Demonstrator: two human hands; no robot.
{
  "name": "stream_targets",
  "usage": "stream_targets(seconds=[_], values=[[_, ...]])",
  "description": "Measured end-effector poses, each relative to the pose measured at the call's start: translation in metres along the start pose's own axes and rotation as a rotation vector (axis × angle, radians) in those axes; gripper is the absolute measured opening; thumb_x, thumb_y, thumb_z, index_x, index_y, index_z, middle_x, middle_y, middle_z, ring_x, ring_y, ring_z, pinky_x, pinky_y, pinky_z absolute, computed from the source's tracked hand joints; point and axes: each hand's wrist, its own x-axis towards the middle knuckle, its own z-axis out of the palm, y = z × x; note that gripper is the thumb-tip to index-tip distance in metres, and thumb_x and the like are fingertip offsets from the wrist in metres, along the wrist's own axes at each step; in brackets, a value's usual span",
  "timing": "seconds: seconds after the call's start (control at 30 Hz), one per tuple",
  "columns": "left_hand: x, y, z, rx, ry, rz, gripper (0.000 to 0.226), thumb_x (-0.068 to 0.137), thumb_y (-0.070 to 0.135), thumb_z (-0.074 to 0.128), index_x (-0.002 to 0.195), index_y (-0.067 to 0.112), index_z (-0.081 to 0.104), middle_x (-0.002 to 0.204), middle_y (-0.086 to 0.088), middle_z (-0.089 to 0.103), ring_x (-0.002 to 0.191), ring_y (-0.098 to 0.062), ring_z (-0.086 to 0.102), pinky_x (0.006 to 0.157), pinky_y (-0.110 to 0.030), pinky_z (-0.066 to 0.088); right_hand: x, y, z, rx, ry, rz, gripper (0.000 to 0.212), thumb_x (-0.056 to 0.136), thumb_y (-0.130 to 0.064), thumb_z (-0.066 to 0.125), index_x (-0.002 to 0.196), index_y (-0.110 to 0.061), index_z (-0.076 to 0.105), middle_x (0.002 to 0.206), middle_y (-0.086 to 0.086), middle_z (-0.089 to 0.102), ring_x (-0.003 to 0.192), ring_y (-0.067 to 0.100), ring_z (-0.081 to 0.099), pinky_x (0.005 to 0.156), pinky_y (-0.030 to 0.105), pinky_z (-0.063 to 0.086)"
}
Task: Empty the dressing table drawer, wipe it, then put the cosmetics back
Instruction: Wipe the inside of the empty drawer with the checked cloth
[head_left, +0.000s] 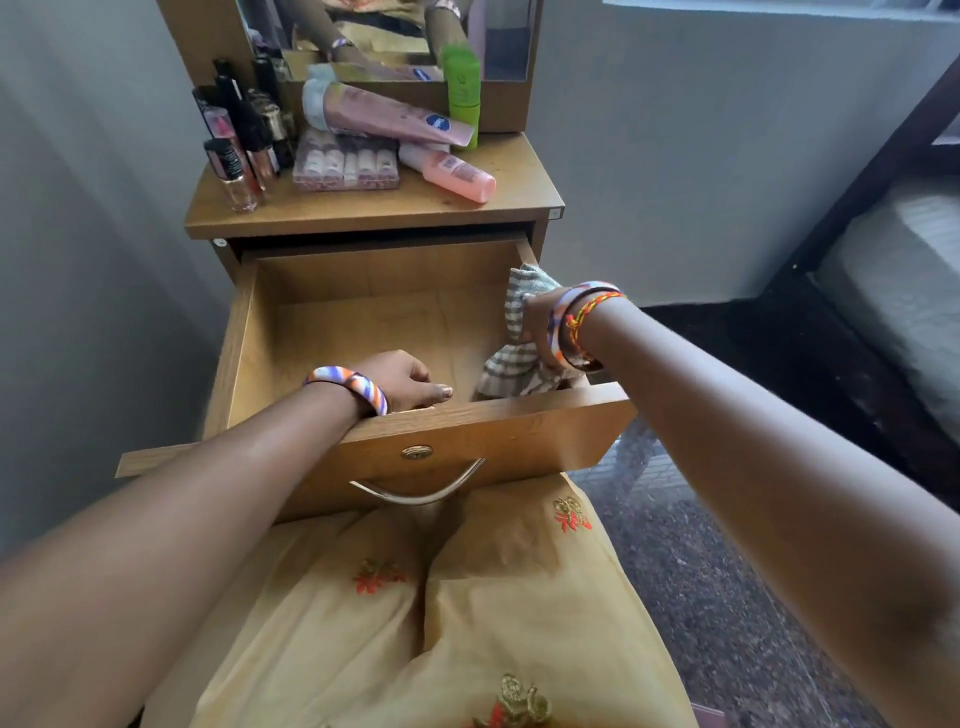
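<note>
The wooden drawer (467, 431) stands pulled out towards me, and its inside holds nothing but my hands and a cloth. My right hand (537, 322) presses a grey-and-white striped cloth (511, 364) against the drawer's right inner wall. My left hand (408, 382) grips the top edge of the drawer front from inside. The cosmetics lie on the dressing table top (519, 200): a pink tube (395, 114), a pink bottle (457, 174), a green bottle (462, 93), a clear nail box (345, 163) and several dark bottles (241, 135).
A mirror (384, 36) rises behind the cosmetics. Grey walls flank the table. A dark bed frame with a mattress (893, 280) stands to the right over a speckled floor (701, 597). My lap in beige embroidered fabric (441, 623) sits just under the drawer front.
</note>
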Motion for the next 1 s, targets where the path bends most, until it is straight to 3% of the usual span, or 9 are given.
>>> stream_targets(seconds=[0.07,0.2,0.3,0.47,0.6,0.7,0.83,0.9,1.0], values=[[-0.001,0.000,0.000,0.000,-0.004,-0.008,0.041,0.092,0.040,0.052,0.101,0.004,0.069,0.089,-0.006,0.062,0.083,-0.018,0.052,0.057,-0.020,0.035,0.019,0.003,-0.005,0.109,0.089,0.012,0.024,0.088,-0.008,0.054,0.070,-0.020,0.045,0.081,0.005,0.048,0.091,0.020,0.043,0.083,0.030,0.040],[-0.002,0.000,0.000,-0.009,-0.014,-0.027,0.041,0.092,0.041,0.052,0.102,0.005,0.070,0.092,-0.006,0.062,0.083,-0.017,0.053,0.057,-0.020,0.035,0.041,0.002,-0.013,0.033,0.170,0.004,0.011,0.090,-0.010,0.049,0.101,-0.014,0.048,0.091,0.004,0.040,0.094,0.017,0.040,0.085,0.031,0.040],[-0.003,0.001,0.001,-0.021,-0.017,-0.041,0.040,0.092,0.041,0.053,0.103,0.006,0.069,0.093,-0.006,0.063,0.085,-0.017,0.053,0.058,-0.021,0.037,0.044,0.002,-0.015,0.068,0.165,0.015,0.041,0.091,-0.014,0.051,0.131,-0.006,0.048,0.109,0.006,0.044,0.104,0.018,0.045,0.095,0.030,0.040],[-0.001,0.000,0.001,-0.040,0.020,-0.040,0.038,0.092,0.038,0.054,0.100,0.004,0.070,0.094,-0.010,0.065,0.085,-0.018,0.054,0.067,-0.025,0.041,0.021,-0.024,-0.009,-0.048,0.424,0.154,0.031,0.089,-0.014,0.052,0.118,-0.008,0.060,0.125,0.011,0.058,0.115,0.032,0.057,0.086,0.041,0.054],[-0.001,-0.002,0.000,-0.041,0.113,-0.020,0.036,0.094,0.032,0.051,0.096,0.001,0.069,0.089,-0.012,0.066,0.079,-0.019,0.054,0.067,-0.025,0.040,0.001,-0.048,0.000,-0.302,0.195,0.039,0.035,0.093,-0.023,0.051,0.124,-0.011,0.057,0.128,0.007,0.057,0.117,0.029,0.057,0.087,0.037,0.052],[-0.001,-0.003,-0.003,-0.117,0.168,-0.027,0.039,0.097,0.029,0.046,0.101,-0.003,0.067,0.085,-0.011,0.059,0.078,-0.022,0.051,0.070,-0.026,0.040,-0.019,-0.054,-0.010,-0.429,0.193,0.015,0.029,0.088,-0.021,0.056,0.116,-0.015,0.060,0.113,0.004,0.061,0.109,0.027,0.061,0.083,0.033,0.052],[-0.003,0.003,-0.005,-0.344,0.134,-0.078,0.048,0.101,0.038,0.030,0.088,0.005,0.062,0.083,-0.007,0.057,0.071,-0.020,0.051,0.065,-0.027,0.042,-0.024,-0.039,-0.026,-0.023,0.080,-0.025,0.005,0.094,-0.016,0.045,0.091,-0.020,0.044,0.080,0.005,0.044,0.086,0.026,0.041,0.064,0.022,0.039],[-0.007,0.008,-0.010,-0.600,0.053,-0.172,0.056,0.098,0.051,0.021,0.081,0.009,0.054,0.075,-0.005,0.055,0.058,-0.016,0.048,0.052,-0.022,0.037,-0.014,-0.031,-0.029,0.158,0.159,-0.008,0.010,0.091,-0.021,0.048,0.083,-0.018,0.054,0.072,0.003,0.046,0.077,0.023,0.037,0.053,0.021,0.031],[-0.011,0.010,-0.017,-0.894,-0.011,-0.219,0.075,0.090,0.068,0.012,0.083,0.006,0.055,0.078,-0.012,0.061,0.064,-0.022,0.058,0.055,-0.025,0.044,-0.006,-0.033,-0.031,0.446,0.347,0.005,0.025,0.084,-0.025,0.052,0.099,-0.010,0.066,0.085,0.009,0.063,0.071,0.021,0.050,0.055,0.023,0.037]])
